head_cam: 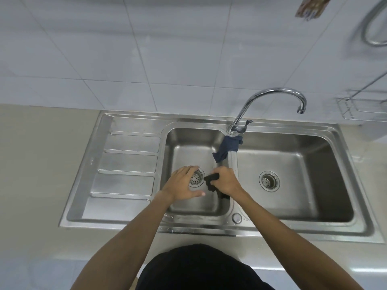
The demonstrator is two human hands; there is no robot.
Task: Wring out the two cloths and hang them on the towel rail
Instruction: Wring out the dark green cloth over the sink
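Over the left basin of a steel double sink (339, 143), my right hand (227, 182) is shut on a dark, bunched cloth (210, 181); part of it hangs below my wrist. Just to its left, my left hand (183, 184) hovers with its fingers spread and holds nothing, above the left drain (196, 177). A second cloth, blue (229, 147), lies draped over the divider between the basins, just below the tap's base. No towel rail is clearly in view.
A chrome swan-neck tap (274, 97) arches over the right basin, whose drain (269, 181) is uncovered. The ribbed drainboard (127, 162) is at the left. A wire rack (360, 105) stands at the right wall, with a metal hose loop (374, 28) above it. Beige counter (41, 164) surrounds the sink.
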